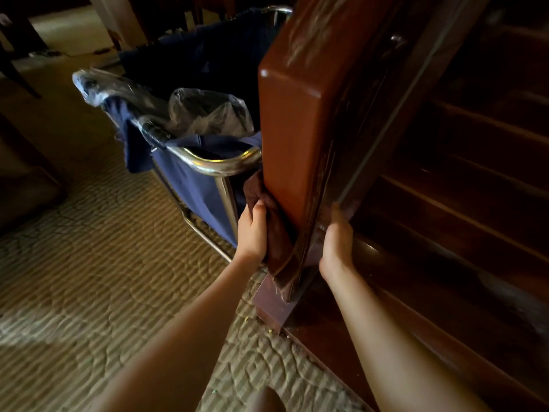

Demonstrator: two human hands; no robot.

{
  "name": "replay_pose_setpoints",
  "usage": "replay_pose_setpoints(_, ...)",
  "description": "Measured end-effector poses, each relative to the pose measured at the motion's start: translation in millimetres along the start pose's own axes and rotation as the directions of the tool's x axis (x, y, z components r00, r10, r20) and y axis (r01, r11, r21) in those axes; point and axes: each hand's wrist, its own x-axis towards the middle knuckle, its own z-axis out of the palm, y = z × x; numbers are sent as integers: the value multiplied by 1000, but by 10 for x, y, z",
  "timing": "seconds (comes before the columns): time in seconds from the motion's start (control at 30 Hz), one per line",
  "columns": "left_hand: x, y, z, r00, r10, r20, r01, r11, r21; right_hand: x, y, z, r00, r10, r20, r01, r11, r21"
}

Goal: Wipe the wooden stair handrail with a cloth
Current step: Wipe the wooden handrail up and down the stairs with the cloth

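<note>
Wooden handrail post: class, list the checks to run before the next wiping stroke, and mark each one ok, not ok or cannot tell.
1. Dark reddish cloth lies against the glossy brown wooden handrail post: ok.
2. Left hand holds the cloth: ok.
3. Right hand steadies the post's far side: ok.
4. Blue fabric cart with chrome frame stands clear of the left hand's stroke: not ok, it is close beside it.
5. Cloth clean or damp: cannot tell.
6. Post's top free of streaks: not ok, pale smears show.

Both bare arms outstretched, left grip (252,230) curled in a pinch, right grip (337,242) fingers curled forward.
</note>
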Motion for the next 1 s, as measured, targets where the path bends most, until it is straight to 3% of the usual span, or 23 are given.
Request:
replay_pose_setpoints(0.47,88,-2022,238,988,151,-24,-153,986,-72,959,1870,-638,992,-68,106,50,985,164)
replay_pose_setpoints(0.7,146,-2869,320,985,162,-50,-166,984,-72,1372,2363,-681,983,-154,99,128,965,227)
replay_pose_setpoints(0.9,112,-3257,310,997,76,-17,-76,997,13,1464,2821,-1007,1000,1,20,-3,995,104)
replay_pose_setpoints(1.0,94,-3179,287,996,78,-43,-79,996,-30,1511,2929,-1042,999,18,48,-23,995,101)
